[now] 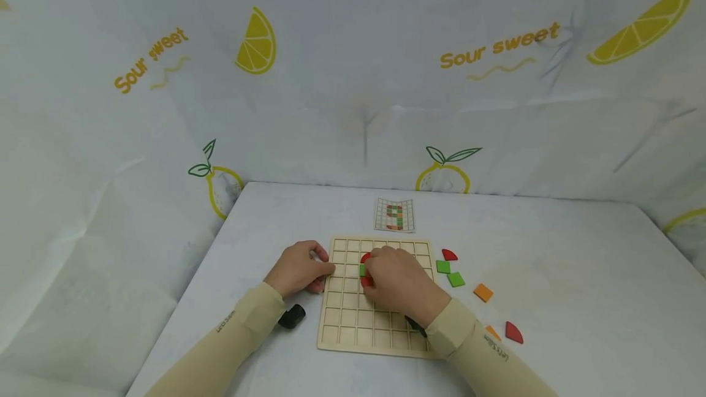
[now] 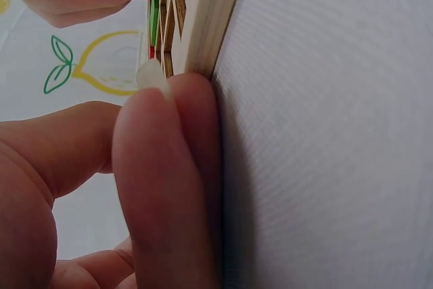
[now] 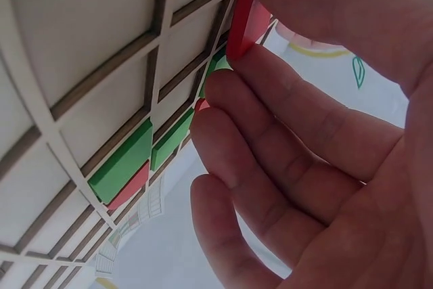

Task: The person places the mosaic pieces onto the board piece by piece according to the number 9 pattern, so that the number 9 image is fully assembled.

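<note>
A pale wooden grid board (image 1: 347, 337) lies on the table. At its left edge my left hand (image 1: 300, 267) grips the rim, thumb over the top and a finger against the side in the left wrist view. My right hand (image 1: 401, 280) is over the board's middle, pinching a red quarter-round tile (image 3: 245, 25) between thumb and index finger; the tile stands tilted at a cell. Farther up the grid, green square tiles (image 3: 123, 160) and another red tile (image 3: 128, 186) sit in cells. The right hand hides part of them in the head view.
Behind the board lies a printed pattern card (image 1: 394, 215). To the right are loose tiles: red quarter-rounds (image 1: 514, 332), green squares (image 1: 455, 279) and orange ones (image 1: 483, 292). A black object (image 1: 292, 317) is by the left wrist. A lemon-print cloth hangs behind the table.
</note>
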Tool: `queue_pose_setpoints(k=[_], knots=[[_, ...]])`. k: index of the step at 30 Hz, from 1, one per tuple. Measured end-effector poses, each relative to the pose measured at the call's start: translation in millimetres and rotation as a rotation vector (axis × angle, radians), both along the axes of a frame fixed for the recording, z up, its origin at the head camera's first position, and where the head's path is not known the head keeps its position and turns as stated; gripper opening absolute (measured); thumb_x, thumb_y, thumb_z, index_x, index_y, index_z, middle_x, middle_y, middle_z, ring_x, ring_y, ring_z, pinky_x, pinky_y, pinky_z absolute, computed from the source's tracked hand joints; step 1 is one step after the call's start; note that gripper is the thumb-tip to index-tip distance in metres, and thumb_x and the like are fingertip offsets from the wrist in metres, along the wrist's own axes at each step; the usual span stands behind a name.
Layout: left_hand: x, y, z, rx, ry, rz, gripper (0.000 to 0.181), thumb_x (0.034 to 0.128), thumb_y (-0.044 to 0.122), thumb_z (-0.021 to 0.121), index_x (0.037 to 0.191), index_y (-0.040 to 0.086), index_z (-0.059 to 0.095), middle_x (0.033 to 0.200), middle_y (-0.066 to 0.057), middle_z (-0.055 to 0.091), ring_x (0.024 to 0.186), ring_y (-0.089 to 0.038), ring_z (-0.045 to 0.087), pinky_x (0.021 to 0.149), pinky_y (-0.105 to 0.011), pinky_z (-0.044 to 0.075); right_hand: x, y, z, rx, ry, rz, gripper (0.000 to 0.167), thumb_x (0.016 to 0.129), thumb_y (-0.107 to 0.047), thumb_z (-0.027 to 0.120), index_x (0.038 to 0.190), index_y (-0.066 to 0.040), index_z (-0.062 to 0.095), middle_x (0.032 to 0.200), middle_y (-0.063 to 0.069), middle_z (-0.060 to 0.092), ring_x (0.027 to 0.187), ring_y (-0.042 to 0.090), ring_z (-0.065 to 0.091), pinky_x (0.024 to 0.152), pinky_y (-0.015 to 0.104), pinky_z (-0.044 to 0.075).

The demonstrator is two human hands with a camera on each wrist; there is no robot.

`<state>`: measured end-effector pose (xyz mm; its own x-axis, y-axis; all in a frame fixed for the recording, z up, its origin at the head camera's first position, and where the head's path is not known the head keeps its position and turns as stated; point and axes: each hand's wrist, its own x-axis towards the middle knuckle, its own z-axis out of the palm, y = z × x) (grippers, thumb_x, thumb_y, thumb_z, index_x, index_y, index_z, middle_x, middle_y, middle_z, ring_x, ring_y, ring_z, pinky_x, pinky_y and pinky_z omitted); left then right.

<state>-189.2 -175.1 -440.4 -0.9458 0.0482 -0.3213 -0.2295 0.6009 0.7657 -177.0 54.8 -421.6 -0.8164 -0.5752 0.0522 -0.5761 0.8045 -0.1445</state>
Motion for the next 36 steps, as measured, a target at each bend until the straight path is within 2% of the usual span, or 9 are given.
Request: queue_pose_setpoints(k=[23,27,30,36], knots=[[1.3,1.2,0.7,-0.007,0.005,0.001,0.021,0.0946,0.025,0.080,0.107,0.013,0.068,0.076,-0.005,0.074,0.057,-0.014,0.070,0.060,-0.027,0.055,1.4,4,5.4,-0.013,-0.040,-0.019,0.026,0.087,-0.020,0.082,0.067,-0.020,0.067,0.075,-0.008,0.057,0.072,0.013,0.050,0.070,0.035,0.047],[3.5,2.0,0.6,-0.018,0.007,0.006,0.021,0.0944,0.025,0.080,0.107,0.013,0.068,0.074,-0.005,0.073,0.056,-0.014,0.070,0.060,-0.027,0.054,0.0,20,11.2,-0.059,-0.068,-0.066,0.021,0.089,-0.021,0.083,0.072,-0.017,0.071,0.078,-0.007,0.061,0.075,0.013,0.055,0.069,0.034,0.050],[4.1,2.1,1.3,-0.021,0.008,0.006,0.021,0.0945,0.025,0.080,0.106,0.013,0.068,0.074,-0.005,0.073,0.057,-0.014,0.070,0.059,-0.027,0.054,-1.8,43,14.6,-0.082,-0.093,-0.141,0.015,0.089,-0.022,0.084,0.079,-0.016,0.075,0.082,-0.007,0.064,0.078,0.013,0.057,0.070,0.034,0.052],[3.5,0.8,0.7,-0.016,0.006,0.004,0.020,0.0948,0.024,0.080,0.107,0.012,0.068,0.073,-0.005,0.072,0.057,-0.014,0.069,0.058,-0.027,0.054,-1.4,98,14.7,-0.050,-0.125,-0.288,0.018,0.090,-0.027,0.086,0.085,-0.013,0.075,0.083,-0.003,0.063,0.073,0.014,0.054,0.067,0.033,0.050]])
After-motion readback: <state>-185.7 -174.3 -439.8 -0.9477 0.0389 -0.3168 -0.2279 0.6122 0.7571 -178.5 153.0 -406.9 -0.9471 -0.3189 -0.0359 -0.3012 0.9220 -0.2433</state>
